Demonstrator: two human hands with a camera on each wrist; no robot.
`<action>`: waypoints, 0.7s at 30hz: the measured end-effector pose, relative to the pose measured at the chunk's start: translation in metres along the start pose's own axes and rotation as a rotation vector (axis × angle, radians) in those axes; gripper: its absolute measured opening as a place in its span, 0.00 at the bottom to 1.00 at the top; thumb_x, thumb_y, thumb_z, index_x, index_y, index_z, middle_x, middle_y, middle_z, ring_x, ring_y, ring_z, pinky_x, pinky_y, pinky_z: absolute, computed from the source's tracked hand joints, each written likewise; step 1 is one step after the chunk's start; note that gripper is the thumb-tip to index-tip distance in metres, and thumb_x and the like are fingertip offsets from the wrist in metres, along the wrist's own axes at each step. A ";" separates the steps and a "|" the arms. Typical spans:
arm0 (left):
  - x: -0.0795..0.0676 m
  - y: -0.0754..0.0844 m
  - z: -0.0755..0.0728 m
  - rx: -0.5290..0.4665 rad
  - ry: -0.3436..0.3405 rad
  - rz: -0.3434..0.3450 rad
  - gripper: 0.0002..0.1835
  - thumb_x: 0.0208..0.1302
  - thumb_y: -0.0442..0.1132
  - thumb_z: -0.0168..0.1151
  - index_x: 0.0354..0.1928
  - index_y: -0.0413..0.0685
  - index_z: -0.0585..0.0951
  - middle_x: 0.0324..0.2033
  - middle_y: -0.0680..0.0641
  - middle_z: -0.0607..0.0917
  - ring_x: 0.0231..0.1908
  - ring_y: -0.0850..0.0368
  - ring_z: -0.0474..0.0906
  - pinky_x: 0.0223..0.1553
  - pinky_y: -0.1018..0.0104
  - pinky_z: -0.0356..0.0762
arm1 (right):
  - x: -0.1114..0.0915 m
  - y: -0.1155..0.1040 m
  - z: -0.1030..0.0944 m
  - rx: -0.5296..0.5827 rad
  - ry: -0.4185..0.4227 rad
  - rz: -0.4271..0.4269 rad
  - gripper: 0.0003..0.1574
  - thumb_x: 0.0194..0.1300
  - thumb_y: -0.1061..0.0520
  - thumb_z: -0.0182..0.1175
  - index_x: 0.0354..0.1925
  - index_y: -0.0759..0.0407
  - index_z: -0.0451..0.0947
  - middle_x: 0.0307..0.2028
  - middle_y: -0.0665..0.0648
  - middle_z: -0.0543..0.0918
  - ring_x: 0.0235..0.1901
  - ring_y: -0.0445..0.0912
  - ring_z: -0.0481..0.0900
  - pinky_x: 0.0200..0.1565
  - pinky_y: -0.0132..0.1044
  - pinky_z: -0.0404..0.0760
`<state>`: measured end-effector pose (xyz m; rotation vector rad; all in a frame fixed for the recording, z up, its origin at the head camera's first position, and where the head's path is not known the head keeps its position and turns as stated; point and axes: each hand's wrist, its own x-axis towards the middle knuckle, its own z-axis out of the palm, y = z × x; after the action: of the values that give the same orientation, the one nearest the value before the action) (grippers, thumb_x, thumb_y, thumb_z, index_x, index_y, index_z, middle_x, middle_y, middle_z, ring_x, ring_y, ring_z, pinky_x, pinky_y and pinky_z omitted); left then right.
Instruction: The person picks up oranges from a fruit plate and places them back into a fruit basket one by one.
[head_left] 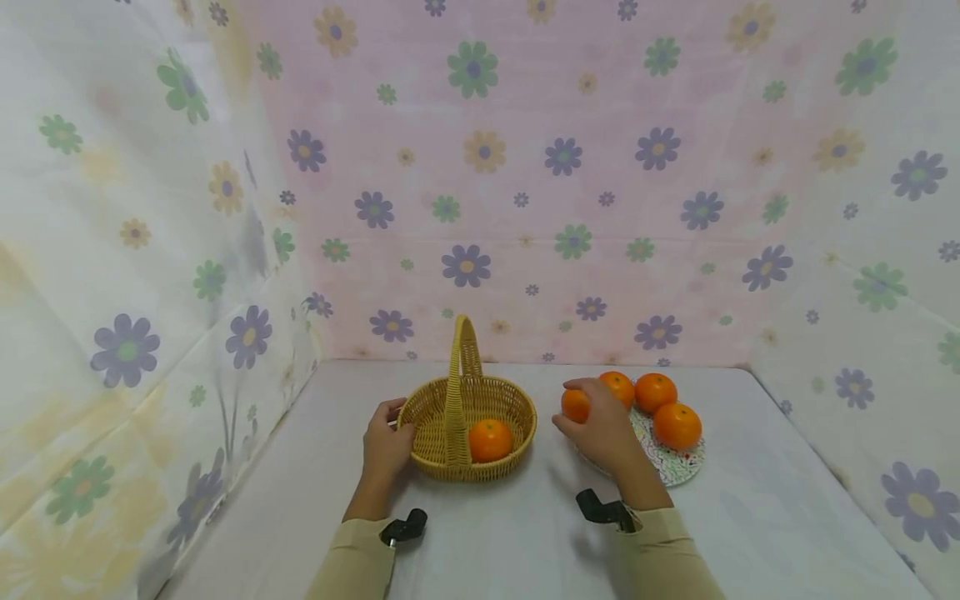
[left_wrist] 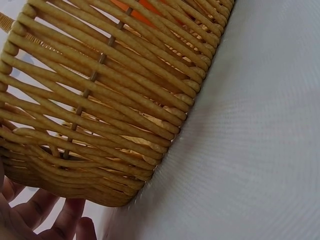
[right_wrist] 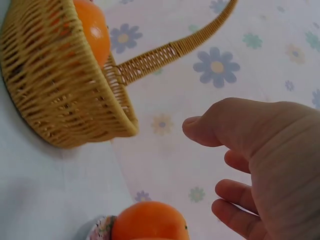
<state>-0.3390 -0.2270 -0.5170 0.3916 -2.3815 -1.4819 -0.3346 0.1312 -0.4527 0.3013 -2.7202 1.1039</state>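
Observation:
A yellow wicker basket (head_left: 431, 462) with a tall arched handle stands on the table, one orange (head_left: 491, 442) inside it. My left hand (head_left: 386, 446) holds the basket's left side, its thumb and fingers at the rim. In the left wrist view the fingertips (left_wrist: 70, 215) lie against the woven wall. To the right, my right hand (head_left: 606, 429) hovers over the speckled plate (head_left: 671, 462), fingers spread around the leftmost orange (head_left: 574, 406). The right wrist view shows a gap between thumb and fingers, with an orange (right_wrist: 150, 221) below the hand.
More oranges lie on the plate: one at the back (head_left: 617, 387), another (head_left: 656, 392) beside it, and one (head_left: 677, 427) nearer the front. A white cloth covers the table (head_left: 487, 533). Flower-printed curtains (head_left: 517, 225) enclose the back and both sides.

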 end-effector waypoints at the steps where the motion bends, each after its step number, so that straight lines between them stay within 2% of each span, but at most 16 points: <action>1: 0.000 0.001 0.000 0.000 -0.003 -0.001 0.27 0.66 0.36 0.58 0.68 0.50 0.74 0.62 0.41 0.81 0.56 0.43 0.81 0.56 0.47 0.80 | 0.000 0.002 -0.002 0.002 0.001 0.008 0.37 0.63 0.45 0.73 0.66 0.49 0.73 0.68 0.56 0.74 0.68 0.57 0.71 0.67 0.64 0.72; 5: 0.000 0.002 -0.001 -0.003 -0.016 -0.003 0.27 0.67 0.35 0.57 0.69 0.49 0.73 0.63 0.40 0.80 0.57 0.42 0.80 0.57 0.47 0.80 | 0.000 0.009 -0.009 0.019 0.006 0.026 0.39 0.63 0.44 0.72 0.67 0.51 0.73 0.68 0.58 0.74 0.69 0.59 0.70 0.68 0.66 0.71; 12: 0.001 0.000 -0.001 -0.011 -0.024 0.003 0.27 0.67 0.34 0.57 0.69 0.49 0.73 0.63 0.40 0.80 0.57 0.42 0.81 0.56 0.47 0.81 | 0.000 0.023 -0.018 0.037 -0.006 0.071 0.44 0.60 0.39 0.74 0.70 0.49 0.71 0.69 0.58 0.73 0.68 0.61 0.72 0.65 0.66 0.73; 21: 0.001 0.001 -0.002 -0.023 -0.026 0.007 0.28 0.67 0.34 0.56 0.69 0.48 0.72 0.63 0.39 0.79 0.57 0.42 0.80 0.57 0.46 0.80 | 0.002 0.038 -0.027 0.142 -0.033 0.126 0.46 0.60 0.44 0.75 0.72 0.50 0.69 0.71 0.57 0.71 0.69 0.61 0.72 0.65 0.61 0.76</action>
<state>-0.3391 -0.2281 -0.5152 0.3606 -2.3811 -1.5191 -0.3433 0.1761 -0.4586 0.1722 -2.7266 1.3408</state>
